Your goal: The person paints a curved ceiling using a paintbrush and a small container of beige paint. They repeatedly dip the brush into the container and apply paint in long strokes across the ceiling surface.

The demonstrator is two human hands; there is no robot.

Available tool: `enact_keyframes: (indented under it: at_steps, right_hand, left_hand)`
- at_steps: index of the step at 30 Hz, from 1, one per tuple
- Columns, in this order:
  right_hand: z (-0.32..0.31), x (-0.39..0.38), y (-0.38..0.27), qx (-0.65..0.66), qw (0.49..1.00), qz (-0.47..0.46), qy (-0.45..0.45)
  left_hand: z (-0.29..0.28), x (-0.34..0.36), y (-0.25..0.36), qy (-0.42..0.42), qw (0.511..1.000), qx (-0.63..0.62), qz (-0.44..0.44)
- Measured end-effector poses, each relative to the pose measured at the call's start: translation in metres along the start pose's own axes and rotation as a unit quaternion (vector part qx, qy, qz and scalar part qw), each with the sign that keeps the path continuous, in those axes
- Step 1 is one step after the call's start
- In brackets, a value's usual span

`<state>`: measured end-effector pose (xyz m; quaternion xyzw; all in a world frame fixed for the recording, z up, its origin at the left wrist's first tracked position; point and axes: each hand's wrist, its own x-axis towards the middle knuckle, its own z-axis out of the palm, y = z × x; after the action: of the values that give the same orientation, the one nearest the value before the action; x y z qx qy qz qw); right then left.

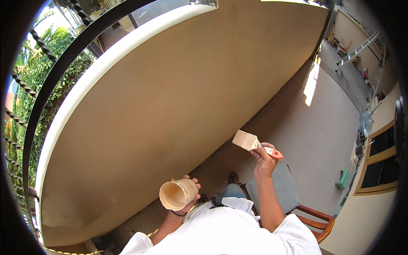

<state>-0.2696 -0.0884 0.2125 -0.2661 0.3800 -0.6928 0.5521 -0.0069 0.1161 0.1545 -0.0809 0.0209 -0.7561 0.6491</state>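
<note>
A paint-smeared beige cup (183, 192) rests in my left hand (196, 187), whose fingers wrap round its side. Its mouth tilts toward the left, and a beige coating lines the inside. My right hand (264, 159) grips a paintbrush (246, 140) by its handle, which ends in a red tip. Beige paint covers the brush's wide bristles, which point up and left, apart from the wall. In front of me stretches a long tan wall (170, 102) with a white top edge. A darker patch shows near its lower left end.
Beside my right arm stands a wooden chair (316, 221) with a grey seat (274, 189). A green stool (342, 179) is on the tiled floor (323, 127) at the right. Farther off, a ladder (358, 51) leans by another wall. Black metal railing (46, 85) borders the left side.
</note>
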Motion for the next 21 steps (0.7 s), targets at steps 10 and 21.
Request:
enact_keyframes:
  at_steps: [10, 21]
  right_hand:
    - [-0.003, 0.009, 0.038, -0.005, 0.998, -0.019, -0.062]
    - [-0.065, -0.010, -0.023, -0.072, 0.996, -0.035, -0.042]
  left_hand:
    - [-0.095, -0.014, 0.012, -0.019, 0.999, -0.041, -0.024]
    - [-0.121, 0.046, -0.024, 0.000, 0.998, 0.023, -0.051]
